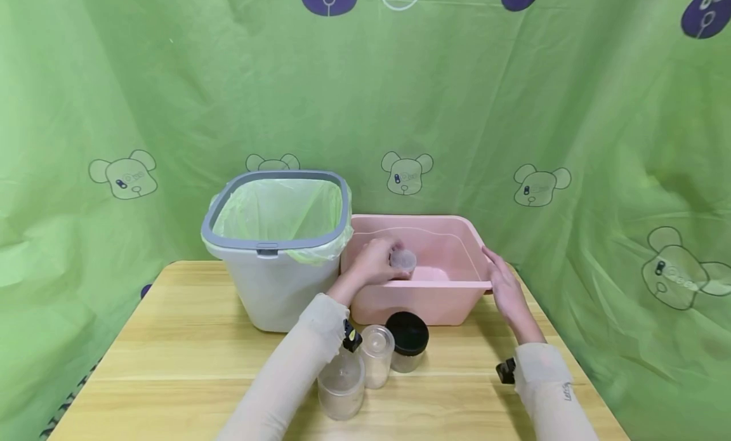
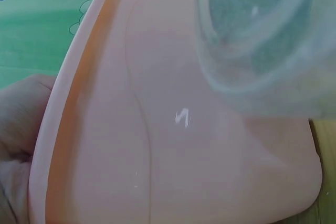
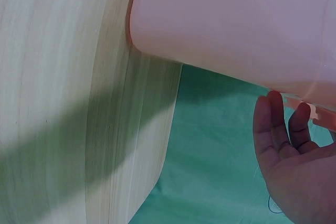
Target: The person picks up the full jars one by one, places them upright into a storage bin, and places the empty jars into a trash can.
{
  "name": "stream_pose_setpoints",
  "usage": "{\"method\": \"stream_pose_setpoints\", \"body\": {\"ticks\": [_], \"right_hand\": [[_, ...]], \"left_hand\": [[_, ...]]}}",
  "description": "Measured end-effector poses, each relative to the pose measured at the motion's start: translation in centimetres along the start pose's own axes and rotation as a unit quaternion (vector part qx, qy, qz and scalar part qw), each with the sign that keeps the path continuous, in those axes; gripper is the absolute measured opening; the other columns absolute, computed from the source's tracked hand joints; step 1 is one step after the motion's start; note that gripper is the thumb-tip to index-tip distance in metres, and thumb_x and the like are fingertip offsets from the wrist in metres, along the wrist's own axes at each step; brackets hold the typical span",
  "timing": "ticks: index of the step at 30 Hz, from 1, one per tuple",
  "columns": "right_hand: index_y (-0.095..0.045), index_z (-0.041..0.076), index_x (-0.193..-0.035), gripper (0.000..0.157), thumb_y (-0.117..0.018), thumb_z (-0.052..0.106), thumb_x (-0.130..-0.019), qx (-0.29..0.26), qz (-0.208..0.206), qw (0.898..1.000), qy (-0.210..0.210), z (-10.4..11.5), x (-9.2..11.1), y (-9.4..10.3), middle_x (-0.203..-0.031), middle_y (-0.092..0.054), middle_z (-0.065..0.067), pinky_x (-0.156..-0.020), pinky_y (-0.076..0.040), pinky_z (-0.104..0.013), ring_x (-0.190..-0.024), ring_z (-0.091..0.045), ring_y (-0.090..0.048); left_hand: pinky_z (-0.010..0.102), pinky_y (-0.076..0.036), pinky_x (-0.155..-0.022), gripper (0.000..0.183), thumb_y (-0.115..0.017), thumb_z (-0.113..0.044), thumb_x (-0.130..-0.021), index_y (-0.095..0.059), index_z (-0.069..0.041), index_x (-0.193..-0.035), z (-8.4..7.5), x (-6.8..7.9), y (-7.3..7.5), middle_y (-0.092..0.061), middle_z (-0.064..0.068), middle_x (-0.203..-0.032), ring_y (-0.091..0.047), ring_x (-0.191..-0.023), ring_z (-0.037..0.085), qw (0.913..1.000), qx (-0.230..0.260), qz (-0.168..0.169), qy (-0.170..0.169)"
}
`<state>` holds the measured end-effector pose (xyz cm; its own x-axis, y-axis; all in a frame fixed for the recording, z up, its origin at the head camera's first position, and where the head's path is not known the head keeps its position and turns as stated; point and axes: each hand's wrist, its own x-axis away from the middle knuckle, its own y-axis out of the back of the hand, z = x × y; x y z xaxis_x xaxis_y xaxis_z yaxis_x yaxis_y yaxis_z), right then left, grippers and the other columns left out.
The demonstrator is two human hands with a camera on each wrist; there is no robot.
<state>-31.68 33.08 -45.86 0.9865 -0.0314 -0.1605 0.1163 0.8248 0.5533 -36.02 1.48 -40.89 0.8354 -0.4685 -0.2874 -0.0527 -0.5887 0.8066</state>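
Note:
My left hand (image 1: pixel 375 261) reaches over the front rim of a pink plastic basin (image 1: pixel 411 304) and grips a small clear plastic jar (image 1: pixel 404 261) inside it. In the left wrist view, part of the left hand (image 2: pixel 21 129) shows behind the basin rim (image 2: pixel 68 87); the held jar is hidden there. At the basin's right end, my right hand (image 1: pixel 505 289) holds the rim. From the right wrist view, the right hand's bent fingers (image 3: pixel 274 116) touch the basin's outer wall (image 3: pixel 236 30) from below the lip; the thumb is hidden.
A white bin (image 1: pixel 274 285) with a grey rim and a pale green liner stands left of the basin. Before the basin stand a black-lidded jar (image 1: pixel 407 333), a narrow clear jar (image 1: pixel 376 355) and a wide clear jar (image 1: pixel 341 390). The wooden table (image 1: pixel 171 365) meets a green curtain (image 1: pixel 457 98).

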Motion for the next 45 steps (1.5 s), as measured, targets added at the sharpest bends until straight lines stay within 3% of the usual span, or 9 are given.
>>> {"method": "stream_pose_setpoints", "body": {"ticks": [5, 11, 17, 21, 26, 35, 45], "right_hand": [[-0.017, 0.032, -0.167, 0.06, -0.018, 0.053, -0.111, 0.005, -0.001, 1.0, 0.002, 0.04, 0.05, 0.04, -0.17, -0.024, -0.02, -0.11, -0.028, -0.079, -0.145, -0.054, -0.037], [-0.017, 0.033, -0.167, 0.06, -0.018, 0.054, -0.111, 0.012, -0.007, 1.0, 0.001, 0.17, -0.14, 0.17, -0.172, -0.021, -0.017, -0.11, -0.02, -0.084, -0.15, -0.055, -0.028], [-0.018, 0.032, -0.166, 0.059, -0.018, 0.051, -0.111, 0.011, -0.009, 1.0, 0.003, 0.11, -0.06, 0.19, -0.171, -0.023, -0.019, -0.11, -0.023, -0.082, -0.148, -0.055, -0.032], [-0.018, 0.03, -0.167, 0.058, -0.018, 0.049, -0.112, 0.0, -0.009, 1.0, 0.01, -0.05, 0.08, 0.05, -0.169, -0.026, -0.022, -0.109, -0.03, -0.08, -0.144, -0.055, -0.037], [-0.018, 0.031, -0.167, 0.059, -0.018, 0.05, -0.111, 0.002, -0.01, 1.0, 0.007, -0.14, -0.01, -0.03, -0.17, -0.023, -0.019, -0.111, -0.022, -0.082, -0.148, -0.055, -0.031], [-0.018, 0.031, -0.167, 0.058, -0.019, 0.05, -0.111, -0.006, -0.011, 1.0, 0.004, -0.14, -0.05, -0.2, -0.17, -0.025, -0.02, -0.11, -0.026, -0.081, -0.145, -0.054, -0.036], [-0.02, 0.03, -0.166, 0.058, -0.019, 0.049, -0.112, -0.003, -0.019, 1.0, 0.007, -0.01, 0.08, -0.33, -0.172, -0.021, -0.017, -0.112, -0.019, -0.083, -0.15, -0.054, -0.027]], "left_hand": [[0.04, -0.05, -0.105, 0.057, -0.092, -0.027, -0.078, -0.069, -0.009, -0.126, 0.01, -0.1, 0.01, -0.072, 0.007, -0.123, -0.066, -0.113, 0.023, 0.9998, -0.015, 0.015, 0.002], [0.041, -0.048, -0.106, 0.052, -0.09, -0.021, -0.08, -0.071, -0.012, -0.127, -0.07, -0.26, 0.06, -0.073, 0.005, -0.123, -0.066, -0.114, 0.024, 0.9989, -0.031, 0.027, 0.021], [0.039, -0.047, -0.108, 0.047, -0.086, -0.017, -0.082, -0.072, -0.012, -0.126, 0.04, -0.45, -0.17, -0.073, 0.005, -0.125, -0.065, -0.117, 0.024, 0.9975, -0.044, 0.045, 0.032], [0.037, -0.049, -0.107, 0.045, -0.085, -0.009, -0.081, -0.072, -0.011, -0.124, 0.15, -0.51, -0.3, -0.074, 0.006, -0.123, -0.066, -0.116, 0.024, 0.9969, -0.044, 0.055, 0.035], [0.036, -0.051, -0.102, 0.041, -0.084, -0.006, -0.08, -0.074, -0.011, -0.119, 0.26, -0.69, -0.22, -0.075, 0.005, -0.121, -0.067, -0.114, 0.023, 0.9961, -0.054, 0.064, 0.028], [0.035, -0.05, -0.106, 0.041, -0.08, -0.002, -0.082, -0.073, -0.013, -0.12, 0.52, -0.98, -0.25, -0.074, 0.004, -0.122, -0.066, -0.116, 0.023, 0.9934, -0.069, 0.083, 0.038], [0.036, -0.052, -0.1, 0.039, -0.077, -0.001, -0.083, -0.075, -0.015, -0.12, 0.54, -0.99, -0.41, -0.075, 0.001, -0.119, -0.067, -0.113, 0.021, 0.9895, -0.103, 0.093, 0.039]]}}
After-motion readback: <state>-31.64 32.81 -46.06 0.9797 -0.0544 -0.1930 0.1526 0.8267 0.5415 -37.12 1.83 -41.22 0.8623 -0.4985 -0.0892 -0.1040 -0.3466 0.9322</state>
